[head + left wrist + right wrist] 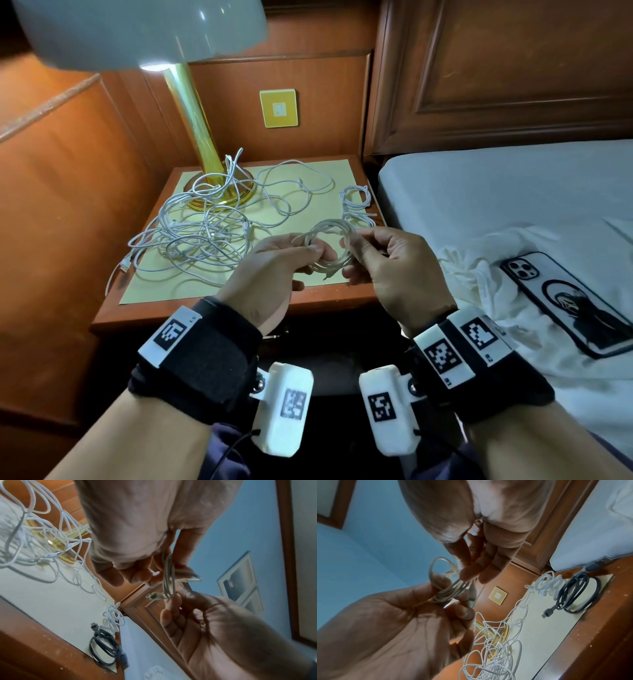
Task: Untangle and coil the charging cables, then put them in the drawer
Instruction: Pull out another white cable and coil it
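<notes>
The tangled charging cables [202,233] are white; the coiled cable [329,246] held up is a duller off-white, its plug [471,599] marked with green; another coiled cable [576,596] is black; the mat [301,178] is pale yellow on a reddish-brown nightstand [205,308]; the lamp stem [195,116] is gold; the wristbands [212,356] are black (with black-and-white square markers).

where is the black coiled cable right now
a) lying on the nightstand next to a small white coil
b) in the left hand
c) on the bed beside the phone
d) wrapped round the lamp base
a: the black coiled cable lies on the nightstand beside the small white coil, while both hands hold a different, pale coil.
</notes>
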A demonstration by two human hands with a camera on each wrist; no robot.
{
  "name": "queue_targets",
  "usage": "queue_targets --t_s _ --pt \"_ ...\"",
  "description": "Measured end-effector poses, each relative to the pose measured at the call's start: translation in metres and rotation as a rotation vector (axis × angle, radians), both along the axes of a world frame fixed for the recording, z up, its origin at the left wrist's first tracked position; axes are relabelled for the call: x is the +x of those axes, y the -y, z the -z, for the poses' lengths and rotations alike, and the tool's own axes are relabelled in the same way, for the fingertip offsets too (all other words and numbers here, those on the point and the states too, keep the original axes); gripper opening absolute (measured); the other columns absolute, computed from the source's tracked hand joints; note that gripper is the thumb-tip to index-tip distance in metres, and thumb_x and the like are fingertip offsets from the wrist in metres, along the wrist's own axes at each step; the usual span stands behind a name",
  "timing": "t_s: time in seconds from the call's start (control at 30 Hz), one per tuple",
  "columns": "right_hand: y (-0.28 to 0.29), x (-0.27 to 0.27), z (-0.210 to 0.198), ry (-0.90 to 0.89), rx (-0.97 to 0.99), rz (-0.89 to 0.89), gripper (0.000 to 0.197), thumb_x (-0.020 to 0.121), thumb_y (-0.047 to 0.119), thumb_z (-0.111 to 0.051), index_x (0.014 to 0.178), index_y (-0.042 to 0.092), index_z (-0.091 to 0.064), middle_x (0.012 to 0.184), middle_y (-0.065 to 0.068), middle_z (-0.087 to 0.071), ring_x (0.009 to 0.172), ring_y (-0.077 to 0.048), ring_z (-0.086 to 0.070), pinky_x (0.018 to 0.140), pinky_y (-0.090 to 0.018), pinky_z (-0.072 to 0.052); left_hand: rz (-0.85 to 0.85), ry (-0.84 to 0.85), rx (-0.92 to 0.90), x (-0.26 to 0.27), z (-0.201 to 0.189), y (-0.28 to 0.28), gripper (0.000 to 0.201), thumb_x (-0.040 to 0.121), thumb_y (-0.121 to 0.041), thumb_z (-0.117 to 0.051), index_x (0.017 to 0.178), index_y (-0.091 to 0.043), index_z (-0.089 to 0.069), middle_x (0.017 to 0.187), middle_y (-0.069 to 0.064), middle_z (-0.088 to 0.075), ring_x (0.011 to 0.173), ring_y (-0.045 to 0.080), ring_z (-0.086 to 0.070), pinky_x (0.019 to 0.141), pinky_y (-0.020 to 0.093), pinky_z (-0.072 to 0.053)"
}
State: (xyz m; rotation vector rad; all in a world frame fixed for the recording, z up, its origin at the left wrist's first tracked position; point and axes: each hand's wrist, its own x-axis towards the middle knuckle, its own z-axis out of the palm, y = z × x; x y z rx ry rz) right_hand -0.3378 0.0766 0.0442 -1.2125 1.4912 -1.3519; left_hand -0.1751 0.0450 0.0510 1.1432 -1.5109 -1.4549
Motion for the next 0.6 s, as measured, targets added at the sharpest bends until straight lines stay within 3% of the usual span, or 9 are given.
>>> queue_targets --t_s 0.07,0.13,0.23,0.3,0.37,0.43,0.53,0.6 --pt "0.0028 -0.0010 0.0016 0.085 0.039 -0.009 0.011 0.095 0.025 -0.066 0.094 0.017 -0.074 0.063 -0.002 -0.070 0.059 -0.011 -0.068 0.070 -0.033 -0.062 0.048 0.041 -0.026 -0.0020 -0.0016 -0.0030 0.025 0.081 -0.032 -0.058 0.060 -0.027 -0.070 0.076 -0.011 -0.065 0.082 0.009 -0.052 0.074 0.027 -0.037" --pt "0.0035 -0.0010 0.0031 0.097 0.048 -0.030 0.014 0.094 0.026 -0.066 0.096 0.015 -0.074 0.062 -0.001 -0.069 0.061 -0.012 -0.068 0.071 -0.033 -0.062 0.021 0.069 -0.075 -0.0029 -0.0018 -0.0034 0.034 0.091 -0.030 -0.062 0.058 -0.024 -0.065 0.068 -0.010 -0.062 0.070 0.003 -0.053 0.067 0.019 -0.038" --pt "0.0029 0.0001 0.0044 0.068 0.015 -0.058 0.017 0.095 0.026 -0.065 0.097 0.011 -0.072 0.061 0.001 -0.068 0.059 -0.009 -0.067 0.066 -0.027 -0.059 0.016 0.098 -0.142 -0.0015 -0.0005 -0.0028 0.038 0.073 -0.050 -0.072 0.062 -0.016 -0.061 0.069 0.004 -0.054 0.067 0.016 -0.046 0.066 0.029 -0.035" --pt "0.0028 0.0002 0.0044 0.031 -0.005 -0.076 0.017 0.096 0.025 -0.065 0.096 0.009 -0.071 0.060 0.002 -0.067 0.055 -0.007 -0.064 0.061 -0.023 -0.056 0.035 0.117 -0.163 -0.0005 0.0005 -0.0035 0.046 0.065 -0.052 -0.074 0.068 -0.008 -0.057 0.069 0.008 -0.050 0.067 0.021 -0.042 0.067 0.038 -0.034" --pt "0.0031 -0.0006 0.0042 0.002 -0.013 -0.090 0.016 0.097 0.024 -0.064 0.093 0.010 -0.070 0.058 0.002 -0.066 0.053 -0.004 -0.061 0.057 -0.022 -0.051 0.032 0.128 -0.166 0.0006 -0.0001 -0.0036 0.036 0.063 -0.045 -0.075 0.067 -0.015 -0.056 0.069 0.007 -0.050 0.069 0.024 -0.045 0.068 0.048 -0.040" --pt "0.0035 -0.0016 0.0045 -0.023 -0.017 -0.087 0.013 0.097 0.023 -0.064 0.090 0.014 -0.070 0.058 0.002 -0.065 0.052 -0.005 -0.059 0.057 -0.026 -0.050 0.021 0.132 -0.186 0.0038 0.0023 -0.0017 0.028 0.063 -0.038 -0.076 0.071 -0.019 -0.057 0.072 0.005 -0.054 0.072 0.027 -0.052 0.081 0.061 -0.049" --pt "0.0044 -0.0027 0.0064 -0.050 -0.020 -0.075 0.015 0.097 0.027 -0.064 0.086 0.020 -0.070 0.058 0.002 -0.066 0.056 -0.013 -0.059 0.062 -0.039 -0.051 -0.006 0.169 -0.228 0.0062 0.0055 -0.0009 0.026 0.066 -0.030 -0.078 0.087 -0.026 -0.063 0.079 -0.001 -0.061 0.074 0.033 -0.061 0.084 0.062 -0.052" --pt "0.0053 -0.0043 0.0069 -0.047 -0.016 -0.065 0.016 0.097 0.029 -0.063 0.086 0.020 -0.070 0.059 0.002 -0.066 0.057 -0.015 -0.059 0.064 -0.040 -0.051 -0.045 0.198 -0.247 0.0060 0.0071 0.0004 0.033 0.072 -0.017 -0.083 0.094 -0.035 -0.065 0.082 -0.002 -0.064 0.076 0.035 -0.064 0.083 0.060 -0.054"
